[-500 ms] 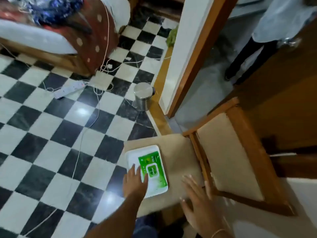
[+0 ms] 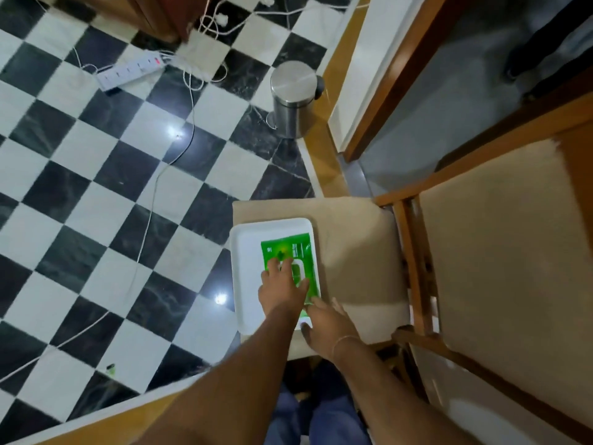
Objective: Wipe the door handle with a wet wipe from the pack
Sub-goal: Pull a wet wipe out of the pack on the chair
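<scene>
A green pack of wet wipes point(image 2: 290, 248) lies in a white tray point(image 2: 247, 252) on the beige seat of a wooden chair point(image 2: 359, 245). My left hand point(image 2: 282, 287) rests flat on the pack with fingers spread over its lid. My right hand point(image 2: 327, 322) touches the pack's near end at the tray's near edge, fingers apart. Neither hand is closed around the pack. The door handle is out of view.
A steel pedal bin point(image 2: 293, 97) stands on the chequered floor beside the wooden door frame point(image 2: 382, 91). A white power strip point(image 2: 128, 72) and loose cables lie on the floor to the left. Another person's legs point(image 2: 545, 59) stand beyond the doorway.
Both hands have moved forward onto the wipes pack; the left now covers its lid and the right has come in from the chair seat. The view has tilted further down.
</scene>
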